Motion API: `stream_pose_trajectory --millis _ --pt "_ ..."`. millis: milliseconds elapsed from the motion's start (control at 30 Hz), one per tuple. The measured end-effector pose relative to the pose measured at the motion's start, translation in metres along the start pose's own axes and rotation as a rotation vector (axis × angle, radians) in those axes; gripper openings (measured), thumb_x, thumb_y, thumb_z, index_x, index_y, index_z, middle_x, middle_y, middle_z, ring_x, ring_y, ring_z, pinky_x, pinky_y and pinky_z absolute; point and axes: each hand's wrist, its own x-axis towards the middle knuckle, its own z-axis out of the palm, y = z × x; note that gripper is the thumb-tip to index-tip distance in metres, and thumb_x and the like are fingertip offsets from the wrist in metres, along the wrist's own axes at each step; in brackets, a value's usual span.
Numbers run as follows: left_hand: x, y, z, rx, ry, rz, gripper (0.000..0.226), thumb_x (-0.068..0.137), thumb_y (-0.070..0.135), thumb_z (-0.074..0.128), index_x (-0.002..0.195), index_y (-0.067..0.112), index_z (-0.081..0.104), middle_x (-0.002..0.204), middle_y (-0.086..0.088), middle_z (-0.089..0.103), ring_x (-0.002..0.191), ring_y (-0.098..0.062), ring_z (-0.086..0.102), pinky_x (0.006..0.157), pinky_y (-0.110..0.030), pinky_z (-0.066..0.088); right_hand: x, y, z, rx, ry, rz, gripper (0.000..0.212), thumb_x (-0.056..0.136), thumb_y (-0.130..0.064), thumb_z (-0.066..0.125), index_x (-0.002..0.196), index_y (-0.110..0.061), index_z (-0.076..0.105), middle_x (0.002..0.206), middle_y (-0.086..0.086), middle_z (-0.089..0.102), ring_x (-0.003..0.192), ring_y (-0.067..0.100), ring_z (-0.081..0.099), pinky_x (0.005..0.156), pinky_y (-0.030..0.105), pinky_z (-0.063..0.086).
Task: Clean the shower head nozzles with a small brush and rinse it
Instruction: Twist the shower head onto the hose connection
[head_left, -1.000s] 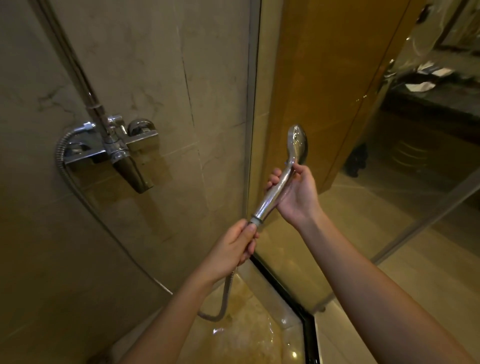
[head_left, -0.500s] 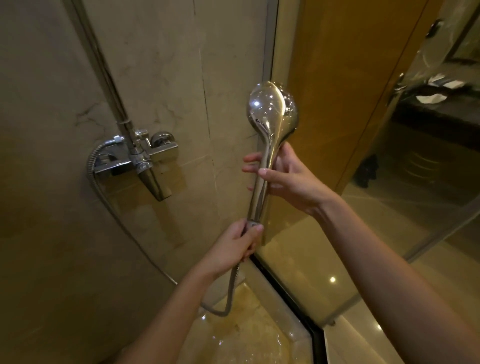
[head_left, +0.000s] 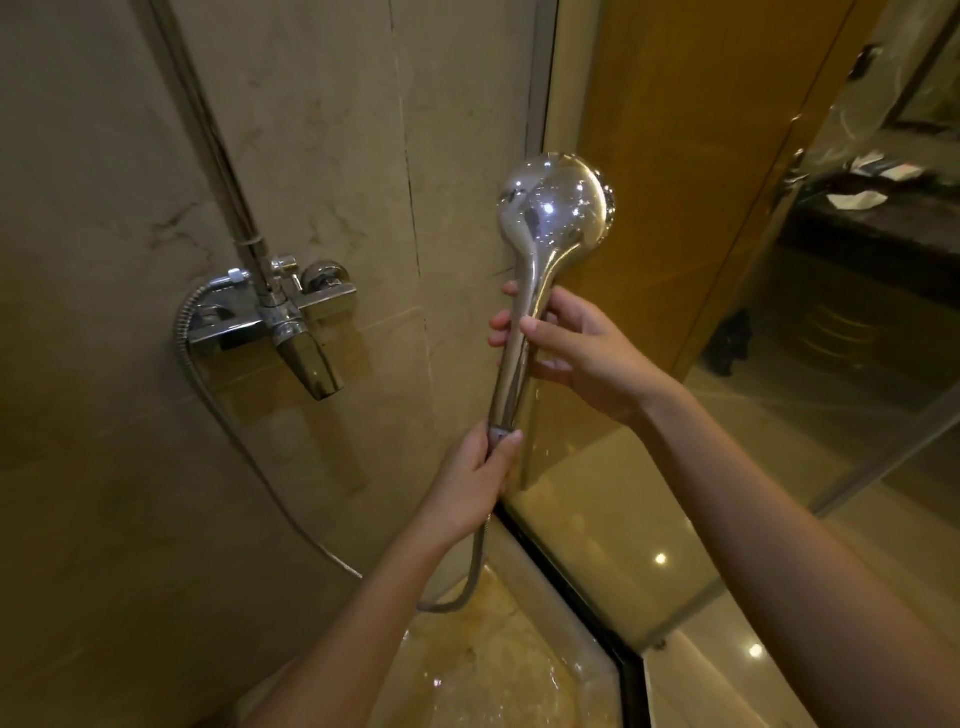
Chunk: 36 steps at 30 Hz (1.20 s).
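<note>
Shower head: chrome hand-held unit, held upright in the air in front of the corner where the marble wall meets the glass panel. Round head uppermost, handle pointing down.
Orientation: the polished back faces the camera. The nozzle face is turned away, and only its edge shows at the right rim.
Right hand: grips the middle of the handle. The fingers wrap round from behind, with their tips showing at the left of the handle. The thumb lies across the front.
Left hand: grips the lower end of the handle at the hose coupling. The fingers are closed round it, with the thumb pointing up along the coupling.
Hose: metal flex hose. It leaves below the left hand, loops down near the shower floor, then rises along the wall to the left end of the mixer valve.
Mixer valve: chrome, wall-mounted, left of the shower head and well apart from it. Spout angled down.
Riser pipe: runs up from the valve and out of the top of the view.
Shower floor: wet, with glints on the surface.
Worktop: dark, seen through the glass at upper right, carrying white papers. Further detail is too blurred to tell.
</note>
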Motion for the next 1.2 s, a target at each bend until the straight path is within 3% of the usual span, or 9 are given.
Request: stream_pose_trajectory --millis 133,333,467,567,667,767,933,1100,1200 --pt "0.000 -0.004 0.001 0.002 0.027 -0.015 0.021 0.096 0.021 0.044 0.077 0.013 0.043 0.062 -0.001 0.045 0.060 -0.019 0.044 0.066 -0.039 0.038 -0.001 -0.004 -0.011 -0.015 -0.095 0.044 0.044 0.088 0.000 0.058 0.129 -0.014 0.051 0.115 0.004 0.068 0.112 0.021 0.064 0.090 0.035 0.054" --pt "0.004 -0.006 0.004 0.060 0.126 0.018 0.025 0.095 0.023 0.046 0.070 0.021 0.044 0.057 0.004 0.050 0.059 -0.015 0.051 0.069 -0.038 0.045 0.006 0.002 -0.011 -0.179 0.047 0.001 0.044 0.072 -0.027 0.079 0.111 -0.028 0.058 0.102 -0.012 0.073 0.099 0.009 0.068 0.071 0.023 0.056" --pt "0.006 -0.006 0.007 0.051 0.105 -0.004 0.025 0.095 0.024 0.045 0.071 0.019 0.044 0.058 0.005 0.048 0.055 -0.011 0.050 0.068 -0.038 0.045 0.014 0.007 -0.001 -0.361 0.176 0.007 0.063 0.067 -0.046 0.080 0.116 -0.017 0.052 0.097 -0.006 0.062 0.086 0.009 0.062 0.058 0.013 0.049" --pt "0.010 -0.002 0.007 0.023 0.079 -0.018 0.022 0.096 0.022 0.044 0.076 0.012 0.045 0.059 0.000 0.048 0.058 -0.018 0.048 0.070 -0.041 0.046 0.019 0.010 0.010 -0.329 0.178 -0.001 0.039 0.076 -0.042 0.074 0.100 -0.019 0.053 0.086 -0.001 0.058 0.076 0.011 0.059 0.059 0.024 0.053" --pt "0.011 0.001 0.006 0.004 0.059 -0.020 0.025 0.097 0.019 0.042 0.072 0.014 0.043 0.057 -0.002 0.045 0.055 -0.017 0.044 0.067 -0.035 0.041 0.022 0.009 0.014 -0.052 0.092 0.073 0.023 0.089 -0.023 0.064 0.105 -0.017 0.050 0.102 0.007 0.064 0.096 0.020 0.066 0.080 0.044 0.058" --pt "0.009 -0.001 0.003 -0.003 0.046 -0.023 0.026 0.097 0.018 0.041 0.072 0.013 0.041 0.057 -0.002 0.042 0.054 -0.016 0.042 0.065 -0.035 0.038 0.021 0.006 0.006 0.158 -0.046 0.177 0.024 0.090 -0.011 0.058 0.113 -0.015 0.050 0.106 0.007 0.067 0.099 0.020 0.066 0.089 0.051 0.053" --pt "0.005 -0.001 -0.003 -0.037 0.049 -0.055 0.022 0.097 0.020 0.043 0.075 0.016 0.042 0.064 0.001 0.040 0.059 -0.013 0.041 0.066 -0.035 0.036 0.016 0.000 -0.009 -0.015 -0.161 0.194 0.035 0.088 -0.007 0.060 0.121 -0.010 0.051 0.110 0.007 0.071 0.109 0.023 0.065 0.085 0.040 0.054" --pt "0.006 -0.002 -0.003 -0.033 0.037 -0.033 0.021 0.096 0.021 0.044 0.077 0.015 0.043 0.064 0.001 0.042 0.060 -0.014 0.041 0.068 -0.037 0.035 0.016 0.003 0.003 -0.272 0.079 0.080 0.029 0.079 -0.026 0.075 0.101 -0.020 0.057 0.093 0.003 0.075 0.091 0.015 0.071 0.065 0.025 0.054" --pt "0.007 -0.005 -0.003 -0.002 0.031 -0.017 0.023 0.096 0.021 0.044 0.074 0.016 0.042 0.062 0.001 0.043 0.058 -0.014 0.042 0.066 -0.037 0.036 0.018 0.005 0.014 -0.423 0.148 -0.002 0.033 0.074 -0.037 0.078 0.090 -0.022 0.053 0.081 -0.002 0.061 0.074 0.011 0.063 0.059 0.021 0.049"
